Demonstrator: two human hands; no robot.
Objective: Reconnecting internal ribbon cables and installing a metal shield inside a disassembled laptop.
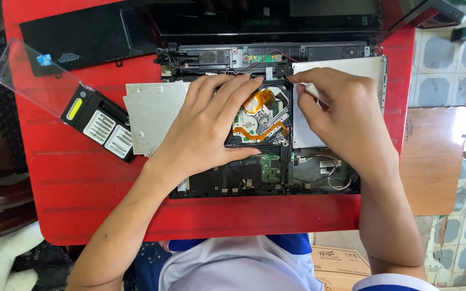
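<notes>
Opened laptop chassis (227, 186) flat on red tabletop (82, 183), internals exposed. Left hand (206, 129) spread palm-down over optical drive (262, 121) seated mid-chassis; grip open, fingers (244, 83) resting along drive's upper edge, nothing enclosed. Right hand (341, 121) at drive's right side; grip pinched shut on small white piece (311, 89), over silver metal plate (346, 67). Loose metal cover (152, 116) left of chassis. Screwdriver bit case (101, 124) with clear lid (36, 75) further left.

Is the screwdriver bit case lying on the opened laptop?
No, the bit case lies on the red table, left of the laptop and clear of both hands.
</notes>
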